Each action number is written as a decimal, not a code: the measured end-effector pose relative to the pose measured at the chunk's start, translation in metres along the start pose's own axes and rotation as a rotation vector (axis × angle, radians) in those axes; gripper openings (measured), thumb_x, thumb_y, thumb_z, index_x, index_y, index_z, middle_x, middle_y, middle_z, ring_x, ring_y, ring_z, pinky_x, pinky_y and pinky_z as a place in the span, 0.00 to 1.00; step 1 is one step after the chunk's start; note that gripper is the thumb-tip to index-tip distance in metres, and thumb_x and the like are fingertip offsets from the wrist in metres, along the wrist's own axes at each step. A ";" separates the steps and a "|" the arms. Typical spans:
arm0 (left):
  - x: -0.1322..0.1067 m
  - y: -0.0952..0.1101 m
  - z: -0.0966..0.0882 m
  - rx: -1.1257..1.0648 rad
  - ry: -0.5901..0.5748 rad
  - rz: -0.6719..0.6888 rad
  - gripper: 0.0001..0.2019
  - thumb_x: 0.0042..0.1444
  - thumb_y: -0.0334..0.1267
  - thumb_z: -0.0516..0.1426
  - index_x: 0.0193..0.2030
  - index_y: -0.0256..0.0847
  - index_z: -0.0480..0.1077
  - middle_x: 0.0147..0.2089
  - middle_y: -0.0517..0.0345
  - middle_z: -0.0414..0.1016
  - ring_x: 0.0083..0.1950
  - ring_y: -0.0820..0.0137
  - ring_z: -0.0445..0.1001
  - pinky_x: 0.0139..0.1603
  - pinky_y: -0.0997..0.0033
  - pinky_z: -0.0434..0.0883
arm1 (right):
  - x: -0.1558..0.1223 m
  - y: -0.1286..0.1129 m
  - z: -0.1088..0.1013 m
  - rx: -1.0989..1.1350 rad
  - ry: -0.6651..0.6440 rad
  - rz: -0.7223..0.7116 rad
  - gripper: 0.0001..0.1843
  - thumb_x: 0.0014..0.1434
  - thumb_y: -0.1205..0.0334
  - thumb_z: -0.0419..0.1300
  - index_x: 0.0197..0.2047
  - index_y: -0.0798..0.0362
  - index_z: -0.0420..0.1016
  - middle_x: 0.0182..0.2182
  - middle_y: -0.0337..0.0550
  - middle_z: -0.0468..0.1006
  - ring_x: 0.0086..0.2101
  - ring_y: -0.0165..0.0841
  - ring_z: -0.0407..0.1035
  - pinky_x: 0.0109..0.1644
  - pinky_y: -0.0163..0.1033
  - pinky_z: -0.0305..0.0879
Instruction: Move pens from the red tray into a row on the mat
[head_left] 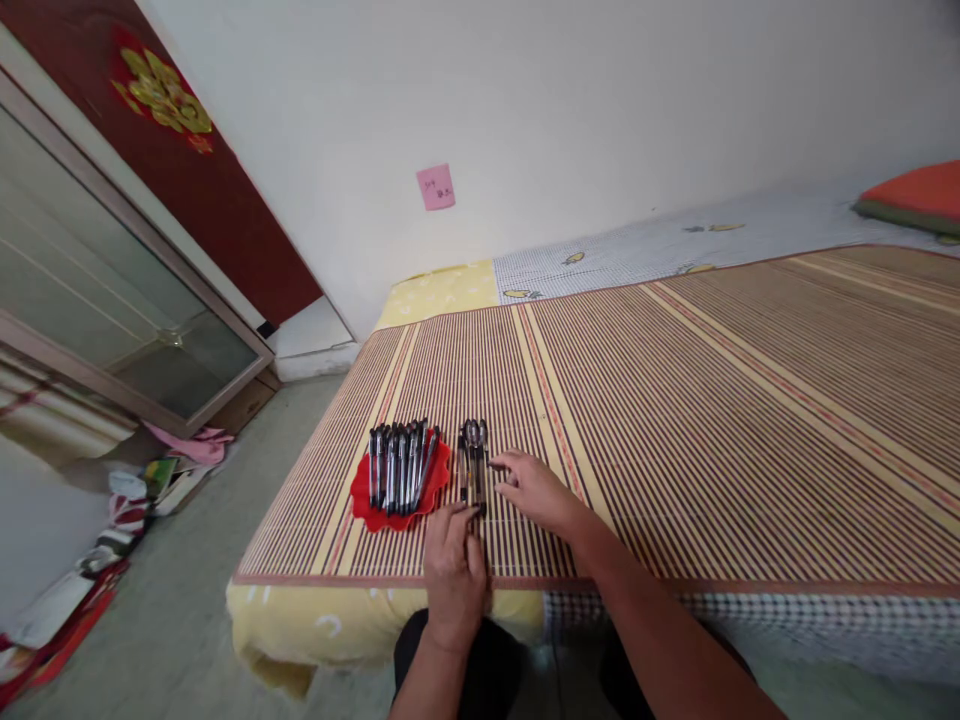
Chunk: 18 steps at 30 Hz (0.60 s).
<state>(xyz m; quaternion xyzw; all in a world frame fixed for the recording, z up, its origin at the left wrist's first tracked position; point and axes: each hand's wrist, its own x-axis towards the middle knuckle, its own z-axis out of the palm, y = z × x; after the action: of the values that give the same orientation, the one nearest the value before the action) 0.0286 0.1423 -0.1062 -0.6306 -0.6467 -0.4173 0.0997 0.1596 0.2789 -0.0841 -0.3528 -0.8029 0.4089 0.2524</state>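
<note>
Several clear-barrelled pens with black caps (473, 462) lie side by side on the striped mat, pointing away from me. My left hand (454, 555) rests at their near ends, fingers stretched forward, with a fingertip at the end of one pen. To the right of the pens is my right hand (536, 490), its index finger and thumb apart and pointing at the row. Left of these pens, a red scalloped plate (361, 497) bears a larger bunch of similar pens (401, 465), most of them lined up and one slanting at the right.
A striped bamboo mat (675, 430) covers the bed, whose near edge runs in front of my knees. A pink note (436, 187) is stuck to the white wall. An orange folded item (915, 198) lies at far right. Books and cloths (112, 540) line the floor at left.
</note>
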 end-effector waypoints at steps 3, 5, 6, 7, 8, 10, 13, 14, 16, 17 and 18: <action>0.000 0.005 -0.005 -0.039 0.071 0.032 0.13 0.61 0.23 0.46 0.32 0.43 0.64 0.31 0.57 0.65 0.36 0.66 0.67 0.38 0.65 0.68 | 0.000 -0.001 -0.005 0.059 0.154 0.043 0.10 0.62 0.65 0.54 0.42 0.54 0.77 0.37 0.46 0.78 0.37 0.34 0.73 0.43 0.40 0.68; -0.001 0.006 -0.007 -0.077 0.089 0.052 0.14 0.60 0.22 0.46 0.29 0.44 0.61 0.28 0.60 0.61 0.32 0.67 0.64 0.34 0.68 0.65 | 0.000 -0.002 -0.009 0.118 0.298 0.067 0.11 0.65 0.60 0.52 0.39 0.53 0.74 0.28 0.41 0.74 0.29 0.32 0.70 0.34 0.37 0.65; -0.001 0.006 -0.007 -0.099 0.088 0.057 0.14 0.60 0.21 0.45 0.28 0.44 0.60 0.27 0.60 0.61 0.31 0.68 0.64 0.33 0.68 0.64 | 0.000 -0.002 -0.012 0.156 0.363 0.074 0.12 0.65 0.57 0.51 0.39 0.53 0.73 0.25 0.39 0.72 0.26 0.32 0.67 0.31 0.36 0.63; -0.002 0.007 -0.007 -0.119 0.083 0.058 0.15 0.60 0.21 0.45 0.28 0.44 0.60 0.27 0.60 0.60 0.31 0.68 0.63 0.33 0.69 0.64 | 0.000 -0.002 -0.014 0.196 0.417 0.077 0.13 0.65 0.55 0.51 0.39 0.52 0.72 0.23 0.37 0.69 0.24 0.31 0.65 0.29 0.35 0.61; -0.002 0.007 -0.007 -0.134 0.078 0.056 0.15 0.60 0.21 0.45 0.27 0.44 0.60 0.26 0.61 0.60 0.31 0.68 0.63 0.32 0.69 0.64 | 0.000 -0.002 -0.016 0.236 0.460 0.078 0.13 0.65 0.54 0.51 0.38 0.52 0.71 0.22 0.36 0.67 0.23 0.30 0.64 0.27 0.35 0.60; -0.003 0.007 -0.006 -0.148 0.066 0.043 0.15 0.60 0.21 0.45 0.27 0.44 0.59 0.26 0.60 0.60 0.30 0.68 0.63 0.32 0.69 0.63 | 0.000 0.000 -0.017 0.306 0.519 0.077 0.13 0.64 0.53 0.51 0.38 0.51 0.70 0.22 0.35 0.67 0.23 0.30 0.65 0.28 0.35 0.61; -0.005 0.007 -0.005 -0.148 0.046 0.020 0.15 0.60 0.22 0.45 0.27 0.44 0.60 0.26 0.60 0.61 0.31 0.68 0.64 0.33 0.69 0.64 | 0.001 0.004 -0.016 0.385 0.576 0.087 0.13 0.64 0.52 0.53 0.40 0.52 0.70 0.24 0.36 0.69 0.25 0.30 0.67 0.29 0.35 0.63; -0.005 0.007 -0.004 -0.147 0.040 0.014 0.15 0.60 0.22 0.45 0.27 0.44 0.60 0.26 0.60 0.61 0.31 0.68 0.64 0.33 0.69 0.64 | 0.002 0.006 -0.015 0.415 0.585 0.089 0.14 0.64 0.51 0.53 0.40 0.52 0.71 0.25 0.36 0.70 0.25 0.30 0.67 0.29 0.35 0.64; -0.005 0.008 -0.003 -0.144 0.034 0.006 0.15 0.60 0.22 0.45 0.27 0.44 0.60 0.26 0.59 0.62 0.31 0.68 0.64 0.33 0.69 0.64 | 0.003 0.007 -0.013 0.489 0.580 0.081 0.17 0.65 0.48 0.52 0.39 0.52 0.71 0.26 0.37 0.70 0.24 0.29 0.66 0.27 0.34 0.63; -0.005 0.009 -0.003 -0.143 0.037 0.006 0.15 0.61 0.22 0.45 0.26 0.44 0.60 0.26 0.60 0.62 0.31 0.68 0.65 0.33 0.69 0.65 | 0.004 0.007 -0.013 0.528 0.571 0.071 0.19 0.66 0.46 0.51 0.38 0.53 0.72 0.26 0.38 0.70 0.23 0.28 0.65 0.26 0.34 0.63; -0.005 0.010 -0.004 -0.143 0.040 0.008 0.16 0.61 0.22 0.45 0.26 0.44 0.60 0.26 0.60 0.62 0.31 0.68 0.65 0.33 0.69 0.65 | 0.004 0.008 -0.012 0.563 0.563 0.062 0.20 0.66 0.45 0.50 0.37 0.53 0.72 0.26 0.38 0.70 0.22 0.28 0.65 0.26 0.34 0.63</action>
<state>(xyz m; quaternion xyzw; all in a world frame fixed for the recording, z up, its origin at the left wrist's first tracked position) 0.0375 0.1346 -0.1029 -0.6305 -0.6104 -0.4745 0.0690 0.1680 0.2910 -0.0835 -0.3923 -0.5478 0.5075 0.5371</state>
